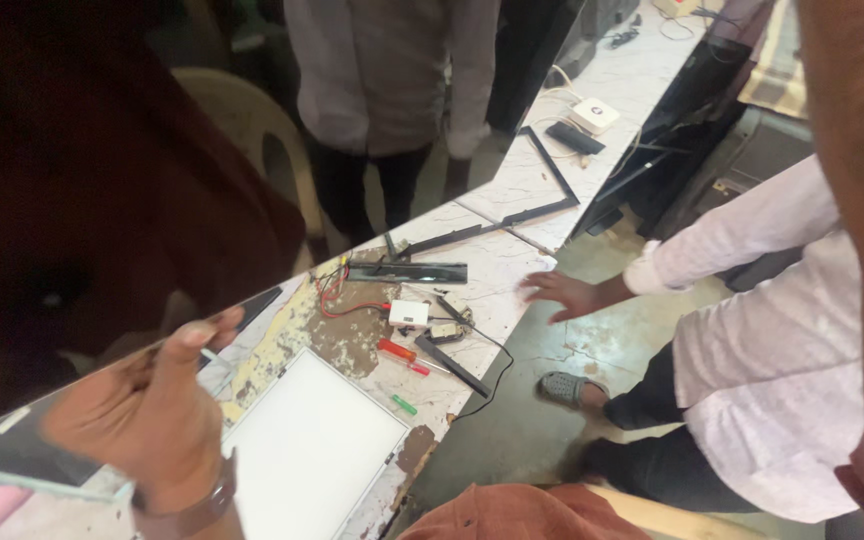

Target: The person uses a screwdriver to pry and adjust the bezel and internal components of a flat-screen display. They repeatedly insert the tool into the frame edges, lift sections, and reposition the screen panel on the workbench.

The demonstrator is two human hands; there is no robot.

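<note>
My left hand (157, 415), with a watch on the wrist, is raised at the lower left, thumb and fingers pinched on the edge of a large dark glossy panel (12, 440) that slants over the table's near end. A thin pale sliver shows just by the thumb. Right beside the hand a white rectangular sheet (312, 450) lies flat on the worn tabletop (512, 280). My right hand is not in view. Another person in a white shirt rests a hand (564, 293) on the table's right edge.
Past the white sheet lie a red-handled screwdriver (402, 355), a small green piece (404, 404), a white box with red wires (409, 313) and a black bar (407, 271). Black frame strips (552, 185) and a white adapter (595, 113) lie farther back. A person stands by a plastic chair (252, 130).
</note>
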